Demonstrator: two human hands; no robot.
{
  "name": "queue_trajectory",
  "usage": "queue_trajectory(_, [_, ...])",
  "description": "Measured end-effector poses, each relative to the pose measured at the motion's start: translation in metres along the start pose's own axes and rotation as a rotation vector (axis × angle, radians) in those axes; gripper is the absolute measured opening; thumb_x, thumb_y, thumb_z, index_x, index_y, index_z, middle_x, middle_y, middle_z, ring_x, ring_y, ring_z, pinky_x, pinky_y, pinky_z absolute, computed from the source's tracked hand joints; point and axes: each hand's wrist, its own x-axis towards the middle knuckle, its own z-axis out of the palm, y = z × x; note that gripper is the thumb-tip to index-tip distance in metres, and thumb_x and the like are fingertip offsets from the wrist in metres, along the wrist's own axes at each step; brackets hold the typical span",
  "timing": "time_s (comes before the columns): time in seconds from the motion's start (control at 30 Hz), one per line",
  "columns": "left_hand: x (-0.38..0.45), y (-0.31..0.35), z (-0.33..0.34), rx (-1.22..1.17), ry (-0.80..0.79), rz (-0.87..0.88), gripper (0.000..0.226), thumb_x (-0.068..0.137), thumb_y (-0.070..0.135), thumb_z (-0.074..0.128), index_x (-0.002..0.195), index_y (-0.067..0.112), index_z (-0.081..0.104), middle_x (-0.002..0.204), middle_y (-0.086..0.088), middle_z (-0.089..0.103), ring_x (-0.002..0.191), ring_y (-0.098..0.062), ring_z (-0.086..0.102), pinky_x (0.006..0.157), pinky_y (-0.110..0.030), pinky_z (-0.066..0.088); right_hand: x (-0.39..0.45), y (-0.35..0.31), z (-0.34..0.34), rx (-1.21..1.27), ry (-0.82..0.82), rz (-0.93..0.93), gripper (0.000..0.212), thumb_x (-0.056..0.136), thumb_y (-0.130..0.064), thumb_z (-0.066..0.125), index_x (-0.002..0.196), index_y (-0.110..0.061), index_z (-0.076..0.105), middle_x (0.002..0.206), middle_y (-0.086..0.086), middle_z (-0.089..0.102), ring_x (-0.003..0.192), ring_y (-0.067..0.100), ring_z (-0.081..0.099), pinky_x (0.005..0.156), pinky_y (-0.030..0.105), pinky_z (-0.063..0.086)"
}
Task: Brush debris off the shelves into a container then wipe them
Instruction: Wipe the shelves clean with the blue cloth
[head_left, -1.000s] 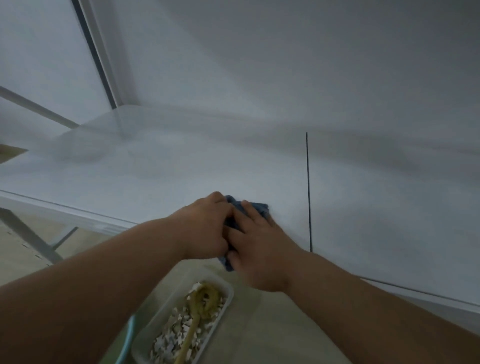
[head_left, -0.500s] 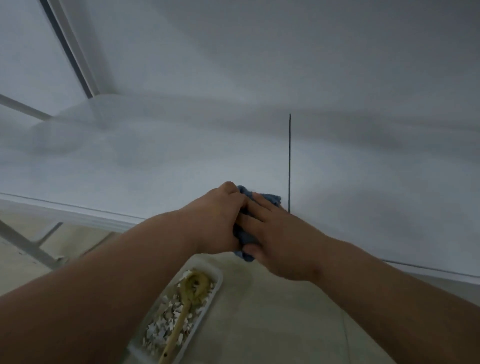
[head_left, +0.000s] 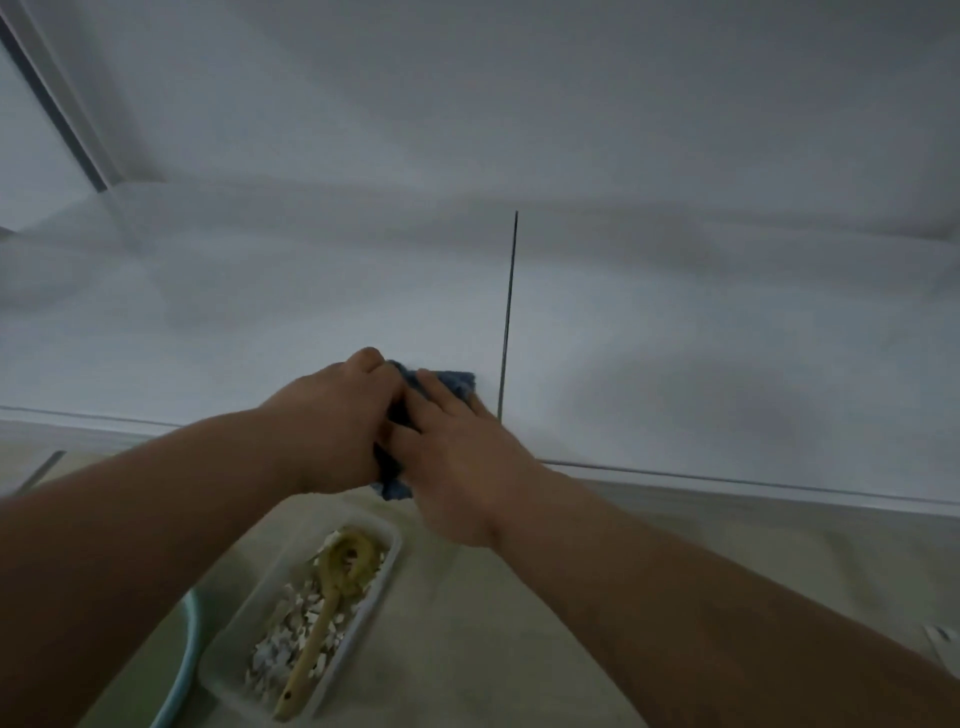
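A blue cloth lies at the front edge of the white shelf, just left of a thin dark seam. My left hand grips the cloth's left side with curled fingers. My right hand lies flat on top of the cloth, fingers straight, pressing it down. A corner of the cloth hangs over the shelf's front lip. Below the shelf, on the floor, a clear rectangular container holds white debris bits and a wooden-handled brush.
A light blue rim of another vessel shows left of the container. The shelf's back wall rises behind, with a frame post at the far left. Beige floor lies under the shelf.
Both hands and the cloth have shifted right along the shelf's front edge, closer to the dark seam. The view also moved slightly.
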Motion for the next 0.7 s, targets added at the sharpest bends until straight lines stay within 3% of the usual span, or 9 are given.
queue_trajectory(0.1, [0.009, 0.020, 0.001, 0.023, 0.004, 0.011, 0.049, 0.071, 0.042, 0.069, 0.109, 0.023, 0.046, 0.104, 0.005, 0.039, 0.078, -0.008, 0.046, 0.067, -0.023, 0.042, -0.013, 0.016, 0.002, 0.046, 0.023, -0.021, 0.053, 0.093, -0.027, 0.050, 0.144, -0.021, 0.043, 0.159, 0.010, 0.021, 0.149, 0.033, 0.003, 0.115, 0.057, 0.016])
queue_trajectory(0.17, [0.016, 0.041, 0.002, -0.007, 0.017, 0.043, 0.050, 0.070, 0.042, 0.070, 0.109, 0.024, 0.046, 0.106, 0.005, 0.041, 0.080, -0.008, 0.045, 0.068, -0.022, 0.041, -0.031, 0.032, 0.003, 0.063, 0.040, -0.020, 0.052, 0.090, -0.031, 0.040, 0.140, -0.019, 0.047, 0.155, 0.012, 0.030, 0.147, 0.035, 0.014, 0.113, 0.057, 0.022])
queue_trajectory(0.27, [0.025, 0.080, 0.004, -0.089, 0.062, 0.111, 0.053, 0.070, 0.041, 0.071, 0.114, 0.024, 0.047, 0.112, 0.005, 0.041, 0.089, -0.009, 0.044, 0.074, -0.021, 0.041, -0.068, 0.060, -0.006, -0.028, 0.034, 0.035, 0.056, 0.092, -0.028, 0.045, 0.146, -0.023, 0.033, 0.159, 0.008, 0.023, 0.148, 0.031, 0.012, 0.114, 0.051, 0.025])
queue_trajectory(0.5, [0.057, 0.182, 0.015, -0.219, 0.122, 0.290, 0.062, 0.079, 0.042, 0.068, 0.130, 0.020, 0.042, 0.130, 0.002, 0.038, 0.115, -0.016, 0.041, 0.093, -0.025, 0.038, -0.174, 0.115, -0.050, -0.190, -0.062, 0.263, 0.064, 0.099, -0.039, 0.037, 0.153, -0.036, 0.003, 0.163, -0.007, -0.009, 0.150, 0.015, -0.006, 0.120, 0.049, 0.004])
queue_trajectory(0.6, [0.065, 0.204, 0.016, -0.201, 0.104, 0.298, 0.068, 0.078, 0.043, 0.071, 0.133, 0.018, 0.039, 0.132, -0.001, 0.035, 0.114, -0.018, 0.040, 0.094, -0.029, 0.040, -0.186, 0.122, -0.054, -0.205, -0.059, 0.292, 0.066, 0.094, -0.041, 0.032, 0.154, -0.031, 0.008, 0.163, -0.003, -0.003, 0.150, 0.018, -0.001, 0.121, 0.043, 0.000])
queue_trajectory(0.7, [0.063, 0.198, 0.014, -0.127, 0.086, 0.318, 0.077, 0.075, 0.047, 0.072, 0.136, 0.017, 0.035, 0.133, -0.001, 0.031, 0.110, -0.018, 0.038, 0.093, -0.029, 0.040, -0.174, 0.110, -0.049, -0.136, -0.023, 0.336, 0.073, 0.091, -0.038, 0.053, 0.154, -0.022, 0.019, 0.162, 0.007, 0.008, 0.149, 0.027, 0.009, 0.121, 0.044, 0.006])
